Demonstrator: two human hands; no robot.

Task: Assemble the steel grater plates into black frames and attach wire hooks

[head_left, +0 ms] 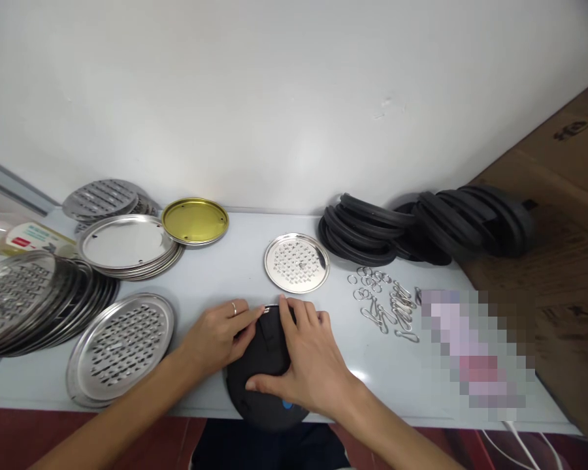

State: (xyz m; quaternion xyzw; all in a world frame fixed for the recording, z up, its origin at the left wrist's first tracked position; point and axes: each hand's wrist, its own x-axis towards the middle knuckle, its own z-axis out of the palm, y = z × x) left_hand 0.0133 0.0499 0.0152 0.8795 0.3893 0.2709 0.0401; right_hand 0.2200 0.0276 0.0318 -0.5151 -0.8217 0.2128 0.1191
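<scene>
A black round case with a small blue spot lies at the table's front edge, close to my body. My left hand, with a ring on one finger, pinches the far rim of the case. Something small and shiny shows at those fingertips, too small to name. My right hand grips the right side of the case, thumb across its top and fingers at the rim. Just beyond the case lies a round metal grater plate. Split rings and small metal snap hooks are scattered to the right.
At left are stacked grater plates, another grater plate, plain silver discs, a gold disc and a bottle. Black round cases pile up at the back right. A cardboard box borders the right side.
</scene>
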